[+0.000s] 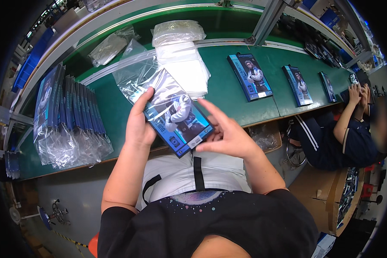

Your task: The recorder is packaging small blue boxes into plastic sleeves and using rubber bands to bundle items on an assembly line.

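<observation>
A flat blue-and-black printed box with a picture of a figure in white is held tilted before me, over the table's near edge. A clear plastic bag covers its upper part, the loose end spreading to the upper left. My left hand is closed on the box's left side, thumb on the front. At the lower right corner, my right hand curls its fingers against the edge. Its index finger points up along the side, and the fingertips behind the box are partly hidden.
Bagged boxes stand in a row at left. White sleeves and a clear bag pack lie behind. Three boxes, the nearest one, lie spaced along the green table. A co-worker sits at right near a carton.
</observation>
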The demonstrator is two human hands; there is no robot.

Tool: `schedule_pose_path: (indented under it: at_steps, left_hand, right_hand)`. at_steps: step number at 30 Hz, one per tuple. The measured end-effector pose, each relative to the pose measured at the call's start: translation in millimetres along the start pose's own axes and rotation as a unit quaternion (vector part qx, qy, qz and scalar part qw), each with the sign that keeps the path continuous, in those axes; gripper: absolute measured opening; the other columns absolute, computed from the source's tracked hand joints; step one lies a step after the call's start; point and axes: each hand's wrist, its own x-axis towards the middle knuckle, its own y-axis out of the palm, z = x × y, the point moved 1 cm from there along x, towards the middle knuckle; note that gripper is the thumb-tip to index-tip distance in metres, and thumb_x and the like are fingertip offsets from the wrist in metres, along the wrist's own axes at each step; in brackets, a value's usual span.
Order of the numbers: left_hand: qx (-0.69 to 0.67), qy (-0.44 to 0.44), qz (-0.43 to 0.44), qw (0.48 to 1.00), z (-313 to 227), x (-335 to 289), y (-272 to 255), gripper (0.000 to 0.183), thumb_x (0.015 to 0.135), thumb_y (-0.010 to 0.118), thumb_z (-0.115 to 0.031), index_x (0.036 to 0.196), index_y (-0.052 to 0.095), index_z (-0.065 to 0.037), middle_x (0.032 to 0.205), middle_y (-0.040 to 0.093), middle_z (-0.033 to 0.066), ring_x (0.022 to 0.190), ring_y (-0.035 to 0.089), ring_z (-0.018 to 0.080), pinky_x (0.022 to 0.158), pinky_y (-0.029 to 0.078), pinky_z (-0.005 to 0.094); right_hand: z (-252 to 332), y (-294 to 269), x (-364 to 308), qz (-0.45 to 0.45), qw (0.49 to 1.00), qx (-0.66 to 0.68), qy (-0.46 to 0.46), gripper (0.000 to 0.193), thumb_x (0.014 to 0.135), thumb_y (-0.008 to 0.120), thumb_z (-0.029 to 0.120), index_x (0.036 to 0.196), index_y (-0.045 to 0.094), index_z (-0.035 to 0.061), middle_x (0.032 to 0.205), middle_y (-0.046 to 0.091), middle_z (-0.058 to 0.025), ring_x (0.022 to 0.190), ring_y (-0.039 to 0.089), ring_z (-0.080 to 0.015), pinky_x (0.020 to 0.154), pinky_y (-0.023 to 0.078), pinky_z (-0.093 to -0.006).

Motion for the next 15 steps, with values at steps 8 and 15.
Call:
schedule_pose_path:
  at_steps: [8, 15]
  left_hand:
    - [0.190, -0.186, 0.267, 0.926, 49.1, -47.0, 24.7, 0.049, 0.094, 0.052, -0.033, 0.124, 0.049, 0.005, 0.116, 0.058, 0.0164, 0.110, 0.058, 0.0263, 0.090, 0.050, 0.0393]
    - [0.086, -0.235, 0.214, 0.944, 39.1, -46.1, 25.8, 0.063, 0.096, 0.034, -0.052, 0.125, 0.048, 0.002, 0.113, 0.058, 0.0132, 0.098, 0.060, 0.0214, 0.078, 0.051, 0.0351]
  right_hand:
    - [19.2, -6.5, -1.4, -0.330, 0.841, -0.127, -0.410, 0.033, 0.082, 0.051, -0.011, 0.112, 0.059, -0.0015, 0.101, 0.062, -0.0154, 0.081, 0.062, -0.0184, 0.069, 0.049, -0.0269]
    - [35.7, 8.5, -12.0, -0.173, 0.874, -0.171, -0.422, 0.025, 0.077, 0.052, -0.008, 0.099, 0.060, -0.0010, 0.084, 0.060, -0.0110, 0.069, 0.056, -0.0210, 0.062, 0.045, -0.0311]
